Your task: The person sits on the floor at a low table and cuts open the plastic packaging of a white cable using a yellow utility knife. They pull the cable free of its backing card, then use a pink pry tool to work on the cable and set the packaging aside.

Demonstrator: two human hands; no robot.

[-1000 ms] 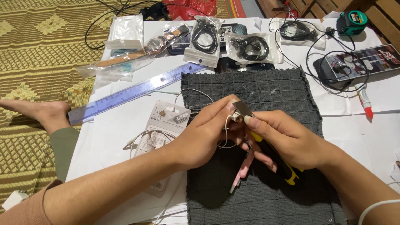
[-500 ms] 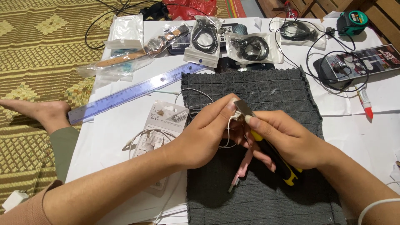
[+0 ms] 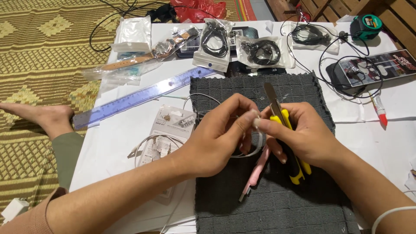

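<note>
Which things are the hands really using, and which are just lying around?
In use:
left hand pinching the thin white cable
right hand holding the yellow utility knife
dark grey cloth mat under them

Lying about:
blue ruler
bagged black cables
green tape measure
red-capped tube

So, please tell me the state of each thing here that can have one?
Utility knife: blade extended, held in right hand.
White cable: looped, pinched by left hand.
Black earphones: coiled, sealed in bag.
Glue tube: capped, lying flat.
Tape measure: retracted.
</note>
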